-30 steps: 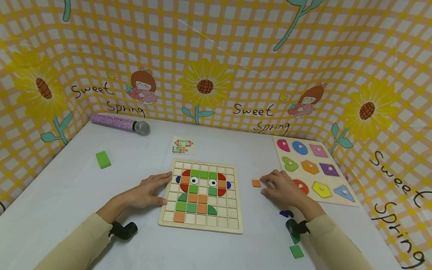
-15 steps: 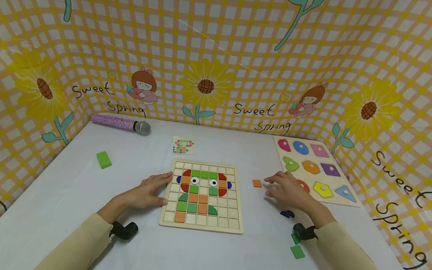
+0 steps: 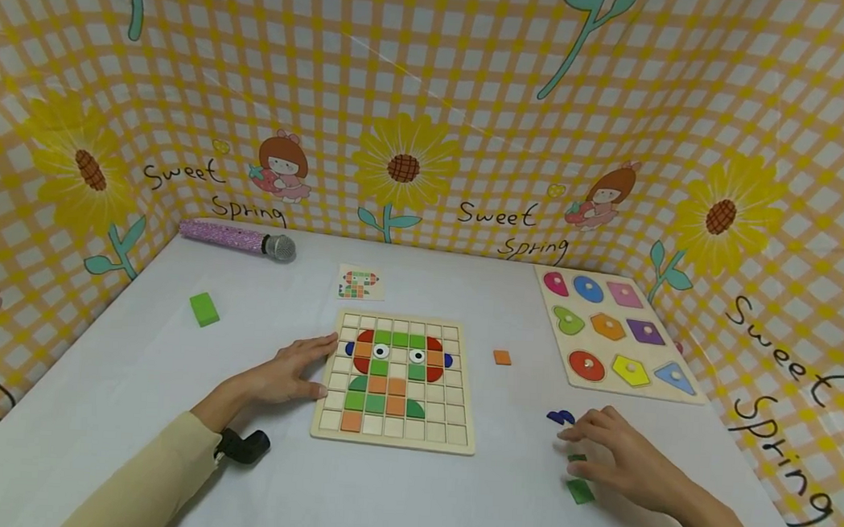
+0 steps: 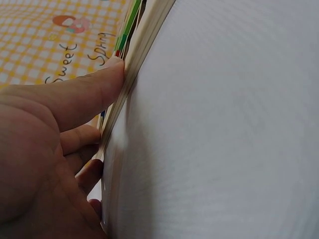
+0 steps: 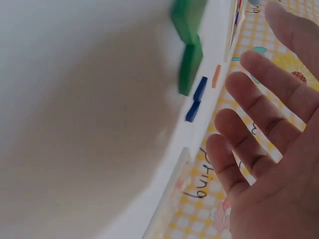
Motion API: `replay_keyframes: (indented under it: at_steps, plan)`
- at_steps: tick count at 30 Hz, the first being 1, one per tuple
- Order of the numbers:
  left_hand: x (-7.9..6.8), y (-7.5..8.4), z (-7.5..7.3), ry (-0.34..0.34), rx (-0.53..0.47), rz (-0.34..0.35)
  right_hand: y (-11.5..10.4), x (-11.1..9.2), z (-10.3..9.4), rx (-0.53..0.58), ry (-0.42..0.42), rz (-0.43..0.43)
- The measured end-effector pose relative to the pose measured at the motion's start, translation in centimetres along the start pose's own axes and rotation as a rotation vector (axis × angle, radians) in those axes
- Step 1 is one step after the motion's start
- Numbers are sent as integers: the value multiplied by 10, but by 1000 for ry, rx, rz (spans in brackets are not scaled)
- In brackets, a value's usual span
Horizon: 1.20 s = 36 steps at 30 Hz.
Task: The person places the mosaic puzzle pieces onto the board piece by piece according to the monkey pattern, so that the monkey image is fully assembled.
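Observation:
My left hand (image 3: 279, 377) rests at the left edge of the wooden grid board (image 3: 447, 438), its thumb and fingertips touching the rim in the left wrist view. Green, red, orange and blue tiles with two eye pieces form a figure on the board. My right hand (image 3: 624, 457) hovers at the right with fingers spread and nothing held. Below its fingers in the head view lie a green square tile (image 3: 580, 492) and another green piece (image 5: 190, 68), partly hidden there by the hand. Two dark blue pieces (image 3: 561, 417) lie just beyond its fingertips.
An orange tile (image 3: 502, 357) lies right of the grid board. Behind it, a shape puzzle board (image 3: 584, 394) stands at the right. A picture card (image 3: 372, 296), a green block (image 3: 205, 309) and a pink glittery microphone (image 3: 228, 236) lie toward the back and left.
My right hand has let go of the orange tile beside the board, then drawn back toward me and right, over the green pieces. The left hand has stayed at the board's edge.

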<state>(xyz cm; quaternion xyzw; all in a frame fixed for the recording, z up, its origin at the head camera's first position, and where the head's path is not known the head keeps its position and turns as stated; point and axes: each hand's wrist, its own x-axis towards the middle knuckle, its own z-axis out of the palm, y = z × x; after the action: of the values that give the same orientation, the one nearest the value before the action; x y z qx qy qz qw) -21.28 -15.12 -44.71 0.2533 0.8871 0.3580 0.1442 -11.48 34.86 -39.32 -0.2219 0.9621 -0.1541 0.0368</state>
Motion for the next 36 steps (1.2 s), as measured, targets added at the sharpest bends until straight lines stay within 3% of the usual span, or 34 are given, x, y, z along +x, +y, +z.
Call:
replay_keyframes:
  at_steps: [6,11,14,24,27,33,36]
  plan:
    - [0,1,1,-7,-7,-16,3,-28,9,29,-31,-23]
    - [-1,1,0,-3,-17,-11,3,-31,13,15,-102,39]
    - [-1,1,0,2,-20,5,3,-31,14,12,-106,32]
    - [-1,1,0,4,-15,11,5,-28,18,-6,-52,-7]
    - [-1,1,0,2,-20,8,3,-27,18,3,-9,-52]
    - [-1,2,1,3,-19,10,-15,-13,18,23,83,-182]
    - [-1,2,0,1,-20,6,-30,2,18,23,114,-208]
